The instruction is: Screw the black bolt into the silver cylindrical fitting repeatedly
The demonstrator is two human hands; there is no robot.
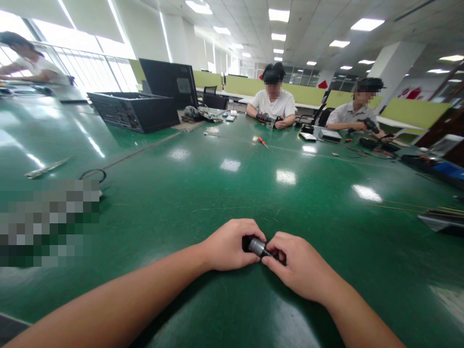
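Observation:
A small grey metal cylinder (257, 246) with a thin, dark, ridged end lies between my hands, low over the green table (174, 203). Around its body curve the thumb and fingers of my left hand (232, 245), with something dark inside the palm. My right hand (295, 261) pinches the thin end between thumb and fingertips, and the fingers hide part of it. I cannot make out exactly what kind of part this is.
An open black computer case (134, 108) stands back left. An orange screwdriver (263, 141) lies mid-table. Two people (273, 101) work across the table with tools and parts, another at far left. A dark tray (444, 220) sits right. A blurred-out item (47, 217) lies left, beside a black cable loop (93, 174).

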